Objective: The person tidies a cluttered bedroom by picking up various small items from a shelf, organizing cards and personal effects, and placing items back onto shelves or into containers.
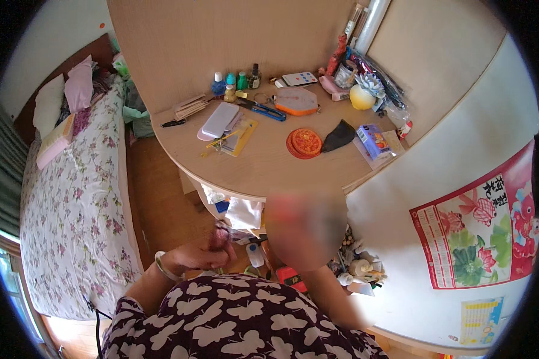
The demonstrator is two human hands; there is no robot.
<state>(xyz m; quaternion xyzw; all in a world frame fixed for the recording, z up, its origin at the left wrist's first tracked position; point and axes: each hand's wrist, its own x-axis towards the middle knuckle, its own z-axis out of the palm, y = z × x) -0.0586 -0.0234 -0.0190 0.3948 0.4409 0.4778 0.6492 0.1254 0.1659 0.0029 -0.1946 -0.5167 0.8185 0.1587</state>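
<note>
Below the desk's (263, 173) front edge, my left hand (200, 254) gripped a small dark tuft (220, 237); a blue box (372, 140) lay near its right edge; right hand hidden.

floral bed (72, 203), round red tin (304, 143), wall calendar (479, 224)

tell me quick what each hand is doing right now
Left hand: closed around a small dark reddish thing; what it is cannot be told.
Right hand: behind a blurred patch, cannot be told.
</note>
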